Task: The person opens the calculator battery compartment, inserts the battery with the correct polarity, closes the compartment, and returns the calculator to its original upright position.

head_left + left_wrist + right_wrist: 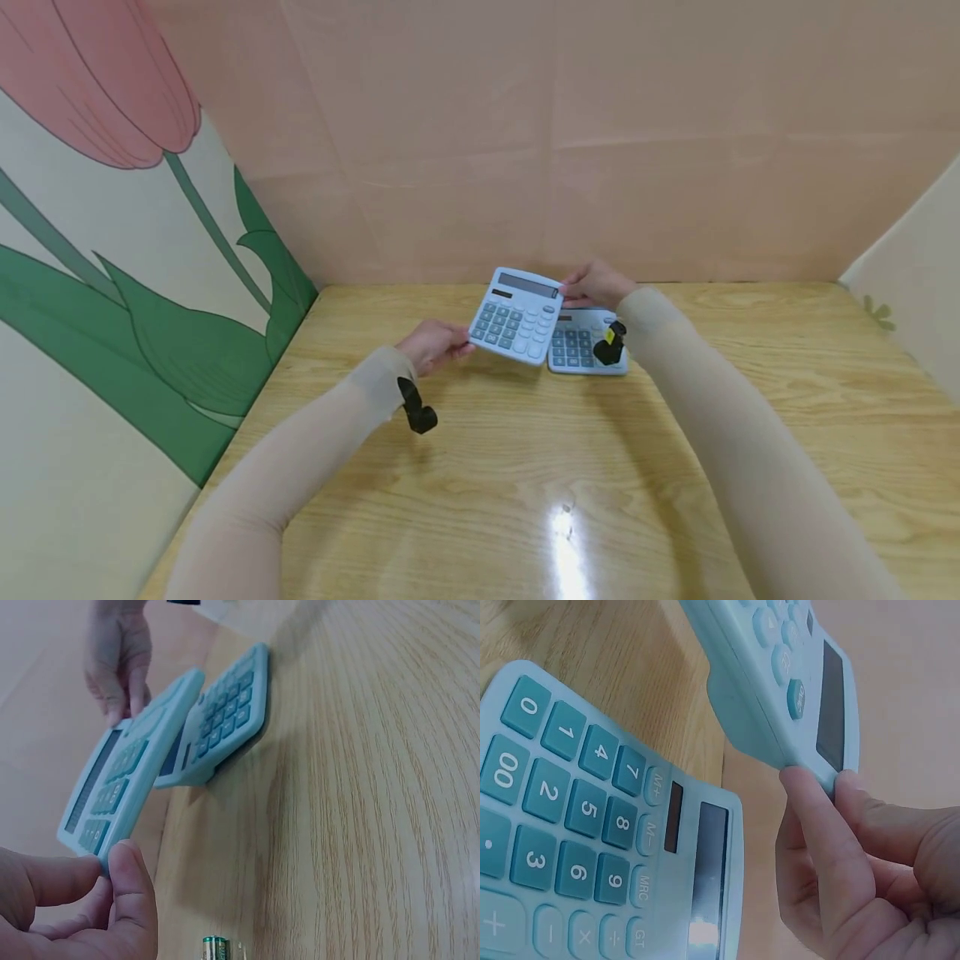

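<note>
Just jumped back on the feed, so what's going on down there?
A person is holding one calculator up off the table, tilted, with both hands. The left hand pinches its lower left corner; the right hand pinches its upper right corner, beside the screen. A second calculator rests on the table to its right. What looks like a battery shows at the bottom of the left wrist view.

One pale-blue rectangular calculator (517, 315) is held tilted by left hand (435, 344) and right hand (596, 284) above a light wood-grain table (480, 475). A second pale-blue calculator (573, 343), laid flat, is partly hidden by a black wrist-worn device (611, 347).
</note>
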Tool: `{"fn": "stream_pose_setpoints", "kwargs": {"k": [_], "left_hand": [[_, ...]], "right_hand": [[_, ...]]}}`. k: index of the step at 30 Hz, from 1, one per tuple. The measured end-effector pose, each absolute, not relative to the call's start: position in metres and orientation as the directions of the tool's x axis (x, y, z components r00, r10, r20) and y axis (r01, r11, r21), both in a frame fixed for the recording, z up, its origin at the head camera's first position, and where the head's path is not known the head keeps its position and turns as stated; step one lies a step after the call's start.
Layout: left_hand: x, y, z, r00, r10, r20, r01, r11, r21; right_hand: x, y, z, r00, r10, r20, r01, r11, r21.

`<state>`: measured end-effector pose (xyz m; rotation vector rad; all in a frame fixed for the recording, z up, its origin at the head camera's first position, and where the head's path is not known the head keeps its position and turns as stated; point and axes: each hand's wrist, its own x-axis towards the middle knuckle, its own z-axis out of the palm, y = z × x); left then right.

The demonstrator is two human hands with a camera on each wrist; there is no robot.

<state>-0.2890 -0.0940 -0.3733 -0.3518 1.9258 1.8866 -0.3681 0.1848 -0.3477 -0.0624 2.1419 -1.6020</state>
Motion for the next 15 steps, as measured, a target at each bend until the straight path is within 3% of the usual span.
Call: {"fn": "stream_pose_setpoints", "kwargs": {"k": [9,15], "left_hand": [[-0.291,-0.093,-0.374,-0.9,0.064,-0.432,-0.433,-0.011,0.901],[-0.293,-0.092,-0.372,-0.913,0.053,-0.404,-0.405,-0.01,0.914]], "right_hand": [[-0.362,0.192,-0.343,-0.898,-0.268,-0.348,0.211,0.431,-0.877],[-0.36,0.199,-0.341,-0.899,-0.271,-0.346,0.205,0.437,-0.876]]}}
